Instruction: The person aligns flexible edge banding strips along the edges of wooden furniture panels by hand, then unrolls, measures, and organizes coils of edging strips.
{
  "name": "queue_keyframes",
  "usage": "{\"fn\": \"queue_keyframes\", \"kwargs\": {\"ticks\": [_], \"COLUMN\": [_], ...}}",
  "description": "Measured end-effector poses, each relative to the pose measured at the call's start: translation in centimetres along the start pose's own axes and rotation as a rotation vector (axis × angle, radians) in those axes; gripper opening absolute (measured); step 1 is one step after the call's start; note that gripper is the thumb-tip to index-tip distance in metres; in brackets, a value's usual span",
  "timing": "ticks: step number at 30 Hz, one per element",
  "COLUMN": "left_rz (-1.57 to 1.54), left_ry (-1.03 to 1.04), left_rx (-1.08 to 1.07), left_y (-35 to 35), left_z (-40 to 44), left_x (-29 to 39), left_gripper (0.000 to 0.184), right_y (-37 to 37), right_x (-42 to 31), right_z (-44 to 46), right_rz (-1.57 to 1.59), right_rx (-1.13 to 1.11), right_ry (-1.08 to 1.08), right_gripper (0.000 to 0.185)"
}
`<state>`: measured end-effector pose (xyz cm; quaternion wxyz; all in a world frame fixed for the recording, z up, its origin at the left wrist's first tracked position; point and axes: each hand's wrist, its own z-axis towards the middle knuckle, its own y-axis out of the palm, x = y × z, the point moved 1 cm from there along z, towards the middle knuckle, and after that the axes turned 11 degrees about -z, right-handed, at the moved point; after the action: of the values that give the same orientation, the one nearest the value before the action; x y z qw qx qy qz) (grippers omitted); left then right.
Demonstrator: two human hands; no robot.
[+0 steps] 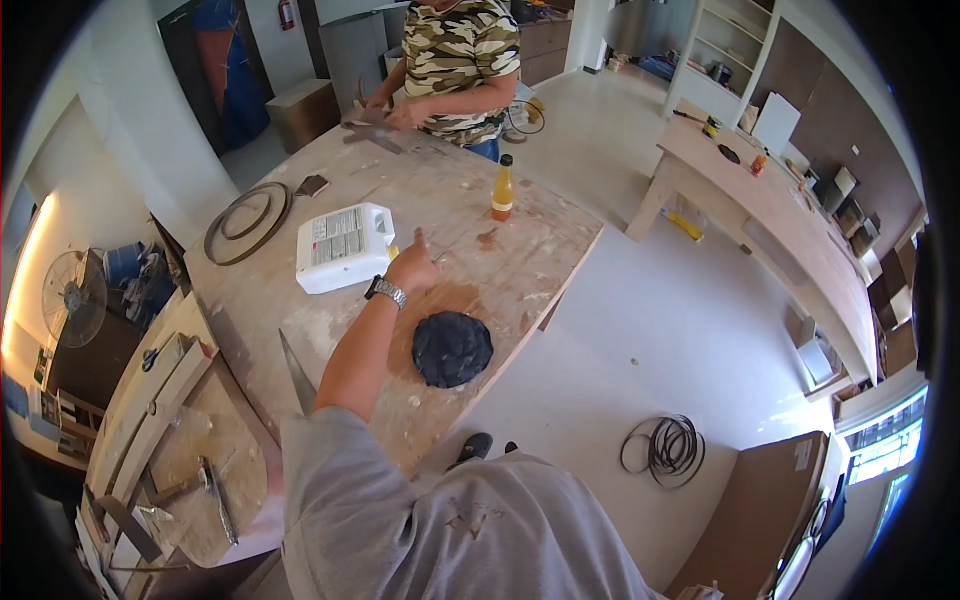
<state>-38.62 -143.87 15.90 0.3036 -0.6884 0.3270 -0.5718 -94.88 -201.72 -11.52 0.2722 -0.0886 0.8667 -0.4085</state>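
Observation:
My left hand (413, 267), with a metal-band wristwatch (387, 290) above it, reaches over the stained wooden table (545, 255). One finger is stretched out and points away from me; I see nothing held in it. Just left of the hand, a white plastic jug (343, 247) lies on its side, its printed label facing up. Closer to me sits a round, dark, crumpled bundle (452, 349). A bottle of yellow-orange liquid (503, 190) with a black cap stands beyond the hand to the right. My right hand is out of view.
Across the table, a person in a camouflage shirt (460, 60) handles dark strips (372, 132). A coiled strip (270, 235) and a pointed metal blade (296, 370) lie at the left. Coiled black banding (670, 450) is on the floor. A long workbench (770, 215) stands at right.

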Motion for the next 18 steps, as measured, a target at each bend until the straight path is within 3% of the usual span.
{"fn": "queue_keyframes", "kwargs": {"ticks": [3,10,11,13,14,15,16,18], "left_rz": [0.018,-0.043,-0.023,0.043,0.074,-0.075,-0.207,-0.353], "left_ry": [0.083,0.005,0.034,0.174,0.295,0.202,0.075,0.17], "left_rx": [0.133,0.147,0.183,0.303,0.383,0.153,-0.057,-0.286], "left_y": [0.2,-1.9,-1.5,-0.4,1.2,0.6,-0.1,2.6], "left_z": [1.9,2.9,3.2,4.4,5.0,2.4,-0.3,-1.6], "left_x": [-1.3,-1.6,-2.4,-4.9,-5.1,-2.0,1.2,1.9], "left_gripper": [0.092,0.093,0.092,0.09,0.089,0.079,0.069,0.052], "right_y": [1.0,3.2,2.6,-0.6,0.8,1.4,1.5,2.5], "right_x": [0.8,3.4,1.9,-7.8,-3.4,-3.4,-3.9,-2.2], "right_z": [0.0,2.3,2.2,-2.3,0.7,1.4,1.1,2.4], "right_rz": [-0.051,-0.119,-0.08,-0.016,-0.252,-0.02,0.106,0.162], "right_rx": [0.004,0.012,0.027,0.083,0.102,0.021,0.049,0.064], "right_ry": [0.012,-0.032,-0.031,-0.016,-0.443,0.006,0.001,0.044], "right_gripper": [0.013,0.015,0.017,0.023,0.023,0.023,0.022,0.023]}}
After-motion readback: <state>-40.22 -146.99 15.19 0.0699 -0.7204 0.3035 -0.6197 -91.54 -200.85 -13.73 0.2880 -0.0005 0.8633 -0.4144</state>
